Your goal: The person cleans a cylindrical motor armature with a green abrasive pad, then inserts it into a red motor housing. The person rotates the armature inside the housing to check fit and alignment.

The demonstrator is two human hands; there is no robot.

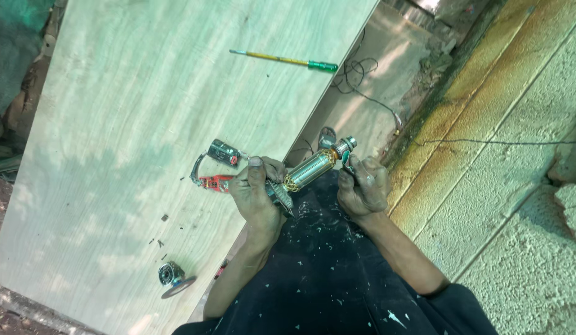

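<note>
The person's left hand [258, 197] is gripping the dark lower shaft of a cylindrical metal motor armature with copper windings [312, 169], while the right hand [362, 186] is pinching its bearing end, holding it above the lap; it is looking rigid, fairly heavy and greasy, best taken at the steel ends, sparing the fragile windings. Farther off on the pale plywood board [145, 124], a small red-and-black labelled part [218, 167] and a yellow-shafted, green-handled screwdriver [286, 61] are lying
</note>
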